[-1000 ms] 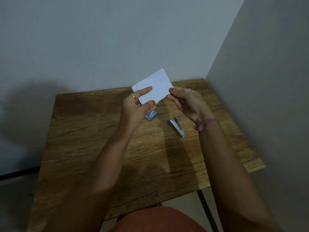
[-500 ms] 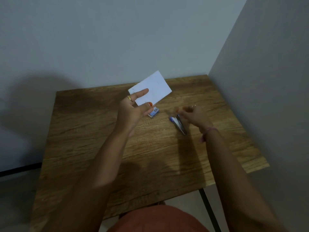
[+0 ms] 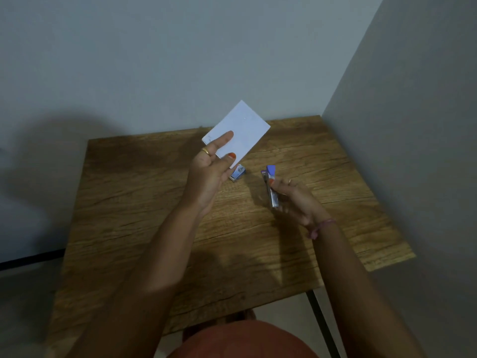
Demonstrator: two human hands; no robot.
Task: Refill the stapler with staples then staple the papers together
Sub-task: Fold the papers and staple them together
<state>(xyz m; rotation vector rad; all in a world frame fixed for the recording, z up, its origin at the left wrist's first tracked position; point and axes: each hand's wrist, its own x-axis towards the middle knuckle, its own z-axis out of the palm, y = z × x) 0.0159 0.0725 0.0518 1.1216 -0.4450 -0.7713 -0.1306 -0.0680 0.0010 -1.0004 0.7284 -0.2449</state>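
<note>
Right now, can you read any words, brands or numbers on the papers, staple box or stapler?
Nothing is legible.
Papers: faint marks near the left corner, too blurred to read.
Staple box: blue and white print, too small to read.
Stapler: no readable label.

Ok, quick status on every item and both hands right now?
papers: held up above the table, pinched in the left hand
stapler: gripped by the right hand, lifted, purple end up
staple box: lying on the table, partly hidden by the left hand

No legible text anywhere.
</note>
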